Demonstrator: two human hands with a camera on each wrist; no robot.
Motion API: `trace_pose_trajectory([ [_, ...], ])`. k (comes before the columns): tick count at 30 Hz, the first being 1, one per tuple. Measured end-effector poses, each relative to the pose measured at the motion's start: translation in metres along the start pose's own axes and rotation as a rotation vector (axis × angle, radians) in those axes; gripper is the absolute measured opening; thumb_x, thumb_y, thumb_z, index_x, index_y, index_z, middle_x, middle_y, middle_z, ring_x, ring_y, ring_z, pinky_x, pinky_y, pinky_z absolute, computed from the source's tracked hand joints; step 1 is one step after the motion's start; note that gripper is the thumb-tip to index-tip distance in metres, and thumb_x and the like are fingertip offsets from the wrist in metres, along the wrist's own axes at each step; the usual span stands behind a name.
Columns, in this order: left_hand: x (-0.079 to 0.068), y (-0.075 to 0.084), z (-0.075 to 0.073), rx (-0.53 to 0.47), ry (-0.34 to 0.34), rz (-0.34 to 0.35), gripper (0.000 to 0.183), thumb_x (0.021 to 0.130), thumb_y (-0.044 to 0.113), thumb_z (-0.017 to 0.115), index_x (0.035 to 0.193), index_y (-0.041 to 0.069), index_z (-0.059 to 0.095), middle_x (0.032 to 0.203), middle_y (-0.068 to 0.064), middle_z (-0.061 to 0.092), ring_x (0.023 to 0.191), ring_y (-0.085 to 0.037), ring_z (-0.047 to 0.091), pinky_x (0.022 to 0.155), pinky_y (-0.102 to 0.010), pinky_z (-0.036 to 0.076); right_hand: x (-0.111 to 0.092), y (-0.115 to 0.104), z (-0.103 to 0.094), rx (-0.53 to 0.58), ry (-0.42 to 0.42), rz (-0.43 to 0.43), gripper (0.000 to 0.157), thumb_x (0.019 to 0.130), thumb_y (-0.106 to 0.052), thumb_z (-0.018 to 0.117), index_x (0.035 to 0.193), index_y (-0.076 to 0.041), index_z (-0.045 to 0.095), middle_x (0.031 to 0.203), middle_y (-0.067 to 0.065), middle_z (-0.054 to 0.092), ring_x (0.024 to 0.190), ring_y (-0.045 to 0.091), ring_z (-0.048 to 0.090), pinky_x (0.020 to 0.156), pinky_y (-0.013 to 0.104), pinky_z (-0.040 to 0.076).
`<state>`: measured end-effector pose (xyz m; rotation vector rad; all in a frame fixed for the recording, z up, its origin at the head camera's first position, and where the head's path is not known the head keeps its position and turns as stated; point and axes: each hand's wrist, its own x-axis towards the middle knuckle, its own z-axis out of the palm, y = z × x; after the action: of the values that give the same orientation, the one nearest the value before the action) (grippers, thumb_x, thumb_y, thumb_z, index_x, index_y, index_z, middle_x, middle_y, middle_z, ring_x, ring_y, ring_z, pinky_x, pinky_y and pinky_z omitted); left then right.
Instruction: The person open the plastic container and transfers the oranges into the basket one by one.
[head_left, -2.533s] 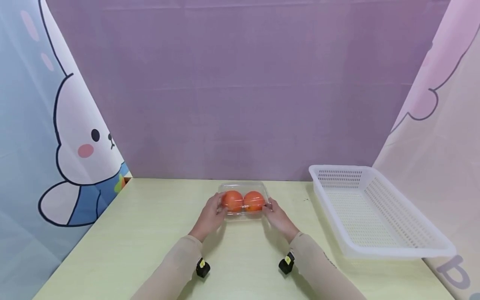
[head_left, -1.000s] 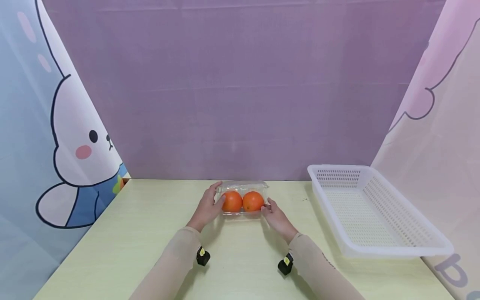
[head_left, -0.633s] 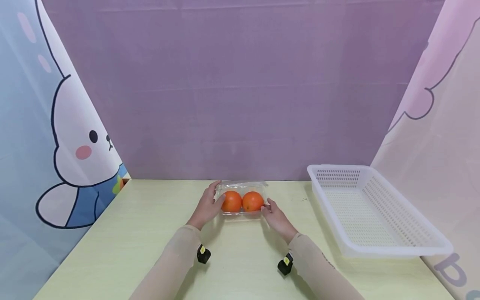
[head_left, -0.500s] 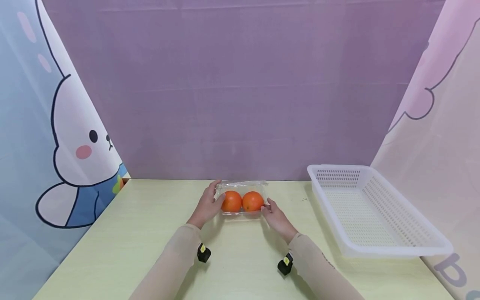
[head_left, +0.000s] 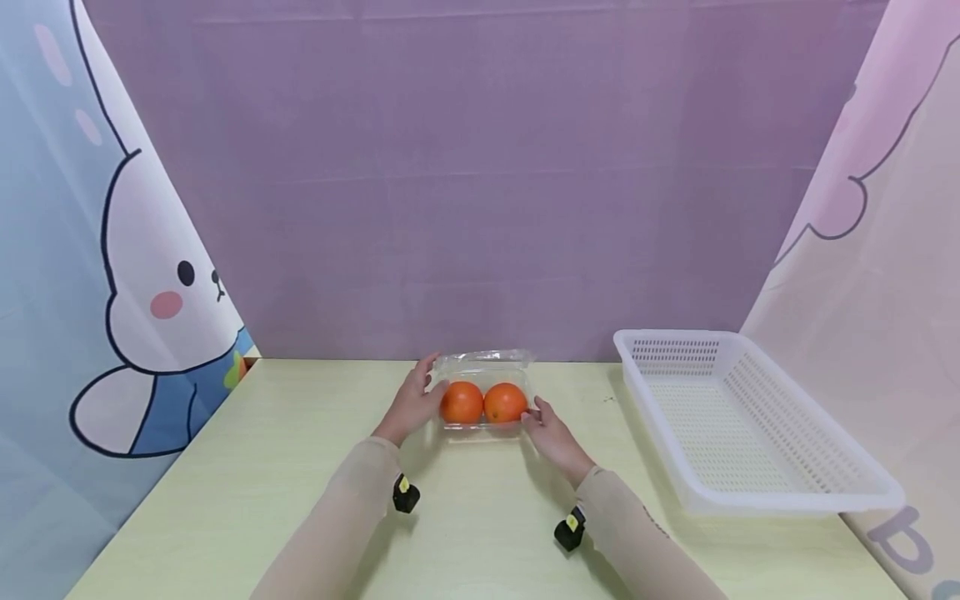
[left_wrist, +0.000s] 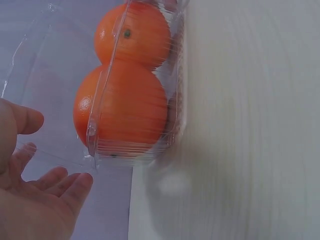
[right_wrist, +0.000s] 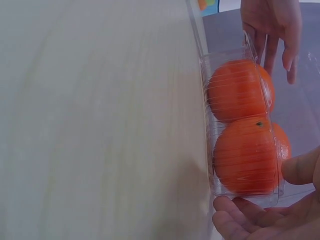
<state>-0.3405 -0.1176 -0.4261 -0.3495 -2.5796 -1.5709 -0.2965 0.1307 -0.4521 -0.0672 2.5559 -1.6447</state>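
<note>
Right hand (head_left: 556, 438) pinches the 4 o'clock end of the clear box (head_left: 483, 428), thumb inside, fingers outside. Left hand (head_left: 409, 406) at 9 o'clock, fingers loosely spread by the raised lid (head_left: 486, 360); can't tell if touching. Two oranges (head_left: 505, 403) side by side in box. Box sits near the 12 o'clock edge of table (head_left: 480, 533). White basket (head_left: 701, 498) well off at 3 o'clock, purple backdrop (head_left: 480, 183) at 12.

Purple lettering (head_left: 903, 533) on right curtain (head_left: 862, 350), unreadable
</note>
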Motion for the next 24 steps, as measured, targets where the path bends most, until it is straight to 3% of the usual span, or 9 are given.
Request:
trace_pose_trajectory([
  [11,0.011,-0.007,-0.003,-0.027,-0.028,-0.053,0.057,0.091,0.04,0.05,0.142,0.026,0.027,0.145,-0.004,0.027,0.127,-0.036,0.031,0.1,-0.052,0.031,0.002,0.002,0.002,0.015,0.018,-0.008,0.06,0.097,-0.028,0.042,0.145,-0.004,0.014,0.135,0.02,0.04,0.122,0.033,0.039,0.102,0.051,0.026],
  [18,0.013,-0.004,-0.004,-0.037,-0.036,-0.07,0.053,0.093,0.033,0.049,0.141,0.026,0.026,0.145,-0.005,0.027,0.128,-0.035,0.031,0.101,-0.051,0.029,0.003,0.003,0.002,0.012,0.026,-0.019,0.06,0.096,-0.028,0.042,0.144,-0.004,0.015,0.134,0.02,0.041,0.122,0.033,0.039,0.103,0.051,0.026],
  [24,0.018,-0.005,-0.004,-0.022,-0.043,-0.055,0.058,0.093,0.033,0.049,0.143,0.019,0.023,0.145,-0.01,0.027,0.127,-0.037,0.032,0.101,-0.049,0.03,0.004,0.003,0.002,0.017,0.028,-0.017,0.06,0.096,-0.027,0.043,0.144,-0.004,0.016,0.133,0.02,0.042,0.122,0.032,0.04,0.103,0.05,0.025],
])
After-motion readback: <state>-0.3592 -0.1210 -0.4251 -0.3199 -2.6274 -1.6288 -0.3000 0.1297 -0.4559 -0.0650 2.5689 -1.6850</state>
